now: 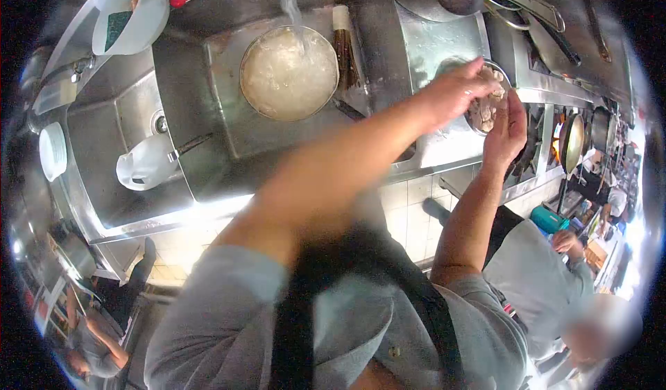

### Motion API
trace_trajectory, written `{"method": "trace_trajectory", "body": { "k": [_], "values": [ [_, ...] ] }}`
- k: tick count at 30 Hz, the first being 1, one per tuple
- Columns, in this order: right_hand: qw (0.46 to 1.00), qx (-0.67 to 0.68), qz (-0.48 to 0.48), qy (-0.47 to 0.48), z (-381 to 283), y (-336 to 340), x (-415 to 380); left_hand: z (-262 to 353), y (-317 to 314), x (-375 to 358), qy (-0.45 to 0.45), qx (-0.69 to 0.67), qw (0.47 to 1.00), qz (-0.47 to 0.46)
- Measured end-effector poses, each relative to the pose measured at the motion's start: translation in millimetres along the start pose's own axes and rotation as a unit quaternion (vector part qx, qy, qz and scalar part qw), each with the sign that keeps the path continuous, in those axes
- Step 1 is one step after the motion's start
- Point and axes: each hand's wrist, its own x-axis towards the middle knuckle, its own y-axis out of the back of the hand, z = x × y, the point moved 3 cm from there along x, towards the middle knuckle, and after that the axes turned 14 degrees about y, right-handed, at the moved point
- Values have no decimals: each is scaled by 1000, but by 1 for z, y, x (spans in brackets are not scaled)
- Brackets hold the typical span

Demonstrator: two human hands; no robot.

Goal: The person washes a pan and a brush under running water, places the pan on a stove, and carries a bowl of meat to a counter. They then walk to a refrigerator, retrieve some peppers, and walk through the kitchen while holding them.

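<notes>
Left hand (454, 92): fingers curled over pale pieces in small metal bowl (498, 78). Right hand (506, 130): cupped open against bowl's near rim. Bowl on steel table (444, 36). Nearby: water-filled pot (288, 72) under running stream, brush (344, 47), white jug (146, 162) in sink (125, 182). Co-worker (541, 279) to the right; lit burner beyond.

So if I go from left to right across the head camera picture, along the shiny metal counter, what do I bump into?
White plate → white jug lying in the sink → big pot of frothy water under the running tap → brush → left hand → metal bowl of pale food pieces → right hand → wok on the flame.
</notes>
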Motion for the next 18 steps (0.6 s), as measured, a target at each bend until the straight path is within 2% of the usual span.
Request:
{"method": "trace_trajectory", "body": {
  "k": [3, 4, 5, 6, 7, 8, 9, 11, 12, 13, 14, 15, 16, 17, 18],
  "values": [
    [998, -46, -32, 23, 11, -4, -12, 3, -3, 0, 31, 10, 999, -13],
    [987, -140, -77, 37, 11, -4, -14, -2, 15, -6, -23, 52, 998, 22],
    [995, -84, -53, 19, 11, -3, -20, -5, 34, -11, -75, 96, 991, 57],
    [982, -155, -51, 95, 5, 2, -20, 1, 51, -23, 28, -40, 993, 108],
    [959, -224, -44, 169, -2, 5, -19, 4, 82, -31, 21, -53, 991, 122],
    [953, -238, -32, 185, -11, 3, -19, 9, 116, -44, -12, -97, 986, 133],
    [946, -252, -18, 202, -22, 0, -16, 27, 135, -65, -28, -147, 966, 209],
    [958, -213, -26, 192, -43, -22, -18, 52, 184, -97, -118, -198, 915, 332],
    [984, -76, -54, 151, -45, -40, -20, 63, 201, -109, -131, -196, 898, 371],
    [989, 63, -82, 108, -48, -61, -22, 69, 206, -122, -141, -194, 896, 375],
    [984, 123, -126, 32, -48, -87, -27, 75, 208, -133, -148, -178, 903, 361],
    [973, 154, -164, 57, -59, -116, -29, 82, 208, -145, -154, -162, 911, 347],
    [962, 170, -207, 47, -85, -144, -29, 86, 199, -159, -124, -106, 914, 372],
    [938, 235, -245, -64, -78, -175, -37, 89, 198, -172, -133, -106, 911, 375],
    [917, 263, -284, -96, -76, -204, -43, 89, 199, -186, -114, -62, 910, 394]
  ]
}}
